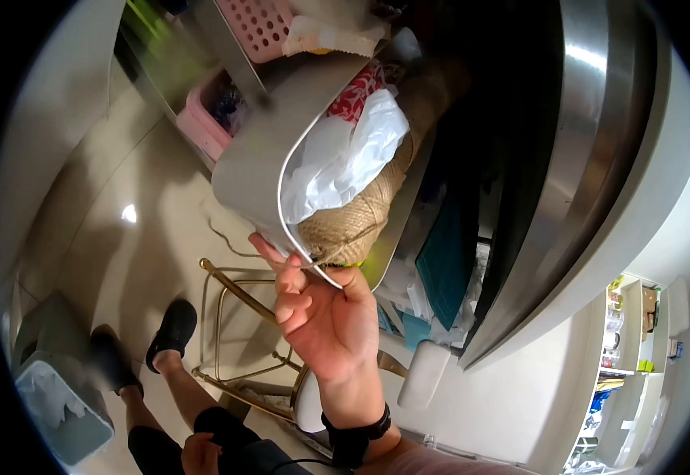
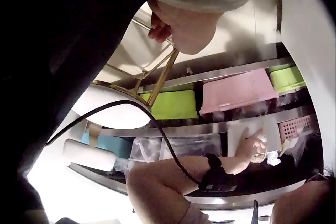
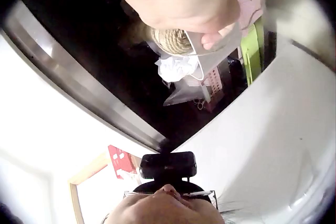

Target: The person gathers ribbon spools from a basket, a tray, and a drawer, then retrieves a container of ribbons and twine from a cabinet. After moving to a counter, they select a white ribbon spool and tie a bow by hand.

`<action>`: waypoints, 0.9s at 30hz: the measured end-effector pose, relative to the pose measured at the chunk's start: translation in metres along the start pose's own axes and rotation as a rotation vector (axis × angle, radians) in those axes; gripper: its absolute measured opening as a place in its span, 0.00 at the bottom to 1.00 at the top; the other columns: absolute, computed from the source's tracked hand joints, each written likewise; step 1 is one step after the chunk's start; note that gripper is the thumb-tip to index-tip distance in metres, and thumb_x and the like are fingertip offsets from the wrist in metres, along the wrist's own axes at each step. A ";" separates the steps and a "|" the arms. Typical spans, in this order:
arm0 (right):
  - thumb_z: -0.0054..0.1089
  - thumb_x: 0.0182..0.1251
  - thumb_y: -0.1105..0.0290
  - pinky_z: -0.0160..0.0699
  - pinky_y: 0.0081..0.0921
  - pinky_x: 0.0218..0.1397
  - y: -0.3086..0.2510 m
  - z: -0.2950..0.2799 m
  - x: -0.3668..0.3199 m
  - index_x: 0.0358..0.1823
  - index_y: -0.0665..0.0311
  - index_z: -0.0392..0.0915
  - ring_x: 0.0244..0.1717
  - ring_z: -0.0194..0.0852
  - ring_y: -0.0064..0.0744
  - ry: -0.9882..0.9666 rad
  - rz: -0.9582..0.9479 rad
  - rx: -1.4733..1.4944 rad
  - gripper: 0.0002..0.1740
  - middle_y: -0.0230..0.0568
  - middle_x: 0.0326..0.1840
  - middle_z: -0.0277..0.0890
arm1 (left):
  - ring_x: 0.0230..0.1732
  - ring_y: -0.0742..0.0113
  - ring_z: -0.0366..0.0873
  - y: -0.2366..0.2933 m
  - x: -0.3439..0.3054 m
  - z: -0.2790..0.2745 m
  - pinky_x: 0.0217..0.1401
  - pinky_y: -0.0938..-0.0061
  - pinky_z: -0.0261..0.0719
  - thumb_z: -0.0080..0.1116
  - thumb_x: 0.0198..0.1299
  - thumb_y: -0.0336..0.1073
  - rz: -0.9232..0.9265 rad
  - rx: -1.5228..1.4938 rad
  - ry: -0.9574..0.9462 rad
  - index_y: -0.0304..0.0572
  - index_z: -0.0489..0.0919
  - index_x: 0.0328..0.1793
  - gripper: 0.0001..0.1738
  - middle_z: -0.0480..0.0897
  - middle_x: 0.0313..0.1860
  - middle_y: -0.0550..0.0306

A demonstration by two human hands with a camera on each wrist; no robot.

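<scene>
Floor (image 1: 127,182) | right fingers (image 1: 290,279) grip bin (image 1: 254,170), twine (image 1: 345,226) inside | red box (image 3: 121,162) marks unreadable

Room over floor (image 1: 155,245) beside bin (image 1: 254,158), bag (image 1: 361,150) and twine (image 1: 353,220) crowding its mouth

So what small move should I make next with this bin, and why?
Probably bring your left hand up to steady the bin: only your right hand grips its rim, the left hangs by your legs, and the bag and twine inside might shift.
</scene>
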State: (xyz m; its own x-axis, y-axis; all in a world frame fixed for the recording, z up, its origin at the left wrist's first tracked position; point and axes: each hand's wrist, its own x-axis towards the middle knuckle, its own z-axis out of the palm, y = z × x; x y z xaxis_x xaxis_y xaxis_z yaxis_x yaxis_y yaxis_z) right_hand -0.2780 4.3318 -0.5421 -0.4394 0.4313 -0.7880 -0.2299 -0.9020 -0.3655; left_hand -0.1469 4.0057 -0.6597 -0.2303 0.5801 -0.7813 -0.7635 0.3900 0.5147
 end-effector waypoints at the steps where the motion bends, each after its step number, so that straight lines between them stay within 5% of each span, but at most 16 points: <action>1: 0.46 0.56 0.71 0.70 0.18 0.33 0.001 0.001 0.000 0.69 0.75 0.47 0.40 0.73 0.29 -0.020 -0.012 -0.018 0.38 0.59 0.74 0.44 | 0.35 0.67 0.77 0.008 -0.001 -0.001 0.41 0.75 0.77 0.48 0.68 0.37 0.100 0.083 -0.039 0.39 0.74 0.55 0.14 0.80 0.34 0.53; 23: 0.44 0.59 0.73 0.76 0.18 0.36 -0.008 -0.003 0.007 0.68 0.71 0.51 0.48 0.76 0.31 -0.058 0.010 0.014 0.33 0.62 0.74 0.41 | 0.31 0.71 0.77 -0.004 0.005 0.007 0.37 0.80 0.76 0.48 0.68 0.35 0.112 0.099 0.017 0.38 0.74 0.53 0.12 0.80 0.33 0.55; 25: 0.45 0.59 0.71 0.79 0.19 0.40 -0.007 -0.001 0.007 0.62 0.70 0.61 0.44 0.79 0.30 -0.072 0.008 -0.018 0.27 0.54 0.56 0.72 | 0.29 0.73 0.76 -0.014 0.011 0.012 0.33 0.79 0.74 0.47 0.61 0.23 -0.056 -0.099 0.068 0.38 0.72 0.47 0.09 0.77 0.29 0.58; 27: 0.45 0.59 0.71 0.79 0.20 0.40 -0.008 0.000 0.007 0.62 0.70 0.60 0.44 0.79 0.29 -0.068 0.005 -0.032 0.27 0.55 0.56 0.71 | 0.29 0.73 0.76 -0.010 0.010 0.012 0.33 0.79 0.73 0.46 0.61 0.23 -0.049 -0.062 0.061 0.38 0.72 0.47 0.09 0.77 0.28 0.58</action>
State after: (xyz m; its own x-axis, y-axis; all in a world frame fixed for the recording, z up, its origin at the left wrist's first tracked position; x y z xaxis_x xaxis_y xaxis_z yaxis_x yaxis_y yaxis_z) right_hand -0.2793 4.3419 -0.5448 -0.4989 0.4261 -0.7547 -0.1998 -0.9039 -0.3782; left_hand -0.1349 4.0162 -0.6689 -0.2271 0.5161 -0.8259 -0.8099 0.3709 0.4544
